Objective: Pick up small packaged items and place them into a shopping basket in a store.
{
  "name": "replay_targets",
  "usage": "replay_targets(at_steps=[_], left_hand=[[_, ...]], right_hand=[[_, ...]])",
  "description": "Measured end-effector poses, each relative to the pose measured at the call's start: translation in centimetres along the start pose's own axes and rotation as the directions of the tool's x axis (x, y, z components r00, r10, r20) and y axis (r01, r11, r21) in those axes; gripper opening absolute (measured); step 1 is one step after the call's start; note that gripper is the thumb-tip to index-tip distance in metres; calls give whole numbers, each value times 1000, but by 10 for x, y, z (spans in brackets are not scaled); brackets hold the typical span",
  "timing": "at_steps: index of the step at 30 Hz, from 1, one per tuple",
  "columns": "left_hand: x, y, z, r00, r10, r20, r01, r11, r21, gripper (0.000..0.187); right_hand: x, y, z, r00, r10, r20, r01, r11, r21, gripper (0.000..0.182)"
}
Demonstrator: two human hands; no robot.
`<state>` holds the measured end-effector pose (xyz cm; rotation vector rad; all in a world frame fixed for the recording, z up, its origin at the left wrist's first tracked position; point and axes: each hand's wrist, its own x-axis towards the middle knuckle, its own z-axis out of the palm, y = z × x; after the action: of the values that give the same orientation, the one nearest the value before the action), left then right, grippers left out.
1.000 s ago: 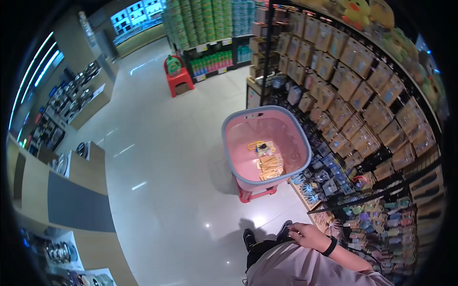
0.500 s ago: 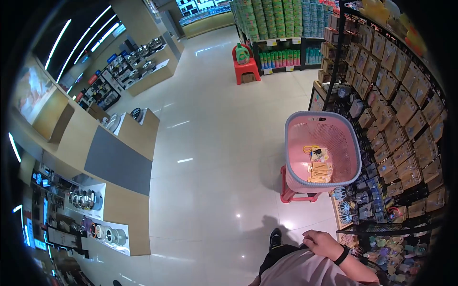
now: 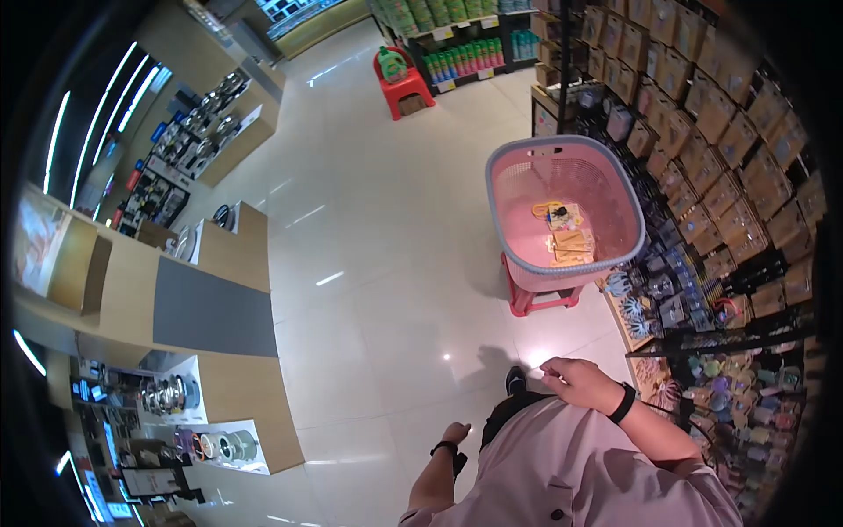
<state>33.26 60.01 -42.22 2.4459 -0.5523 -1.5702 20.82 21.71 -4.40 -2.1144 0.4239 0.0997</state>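
My right hand (image 3: 580, 384) is held in front of my shirt, with a black band on the wrist. Its fingers are curled together and I see nothing in them. Down at my other side hangs my left hand (image 3: 456, 432), small in view, loosely closed, nothing visible in it. A dark band circles that wrist. Ahead of the right hand, apart from it, a pink basket (image 3: 518, 250) with a grey rim rests on a red stool (image 3: 522, 300). Inside lie several carded packets (image 3: 572, 247) and a yellow looped item (image 3: 542, 211).
Racks of hanging carded goods (image 3: 694, 114) line my right, with hair claws (image 3: 630, 307) low down. Left stand wooden display counters (image 3: 233, 395) with pots. A red chair (image 3: 406, 90) holding a green jug (image 3: 392, 66) stands ahead near stocked shelves. Tiled floor (image 3: 378, 263) runs between.
My view has tilted downward and shifted, so the basket sits higher and further left. My left forearm and hand have come into view. My right hand stays before my body.
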Motion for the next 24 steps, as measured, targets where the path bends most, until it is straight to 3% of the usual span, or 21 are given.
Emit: replay_targets(at_steps=[1,3,4,7,10,16,19,24], left_hand=[[17,-2,-12,996,-29,-79,14,981,-194,55],[5,40,-53,985,-160,-71,76,757,-649,42],[10,51,-69,992,-124,-6,88,735,-673,49],[23,79,-90,999,-42,-28,14,756,-654,48],[41,102,-94,999,-36,37,50,827,-559,43],[70,167,-103,988,22,156,48,901,-430,45],[77,197,-114,994,10,112,39,903,-427,43],[66,241,-148,997,-42,57,65,862,-503,42]], right_hand=[[-1,0,3,999,-26,-35,26,1000,-14,29],[-1,6,9,997,-10,-80,14,999,50,29],[-2,8,11,995,-4,-101,12,997,83,29],[-9,17,10,980,55,-192,-32,992,118,30],[-26,22,-8,942,214,-258,-163,965,206,29],[-62,70,-25,791,436,-430,-281,882,378,28],[-68,100,-34,759,535,-372,-364,821,439,27],[-30,148,-65,776,515,-365,-320,819,476,26]])
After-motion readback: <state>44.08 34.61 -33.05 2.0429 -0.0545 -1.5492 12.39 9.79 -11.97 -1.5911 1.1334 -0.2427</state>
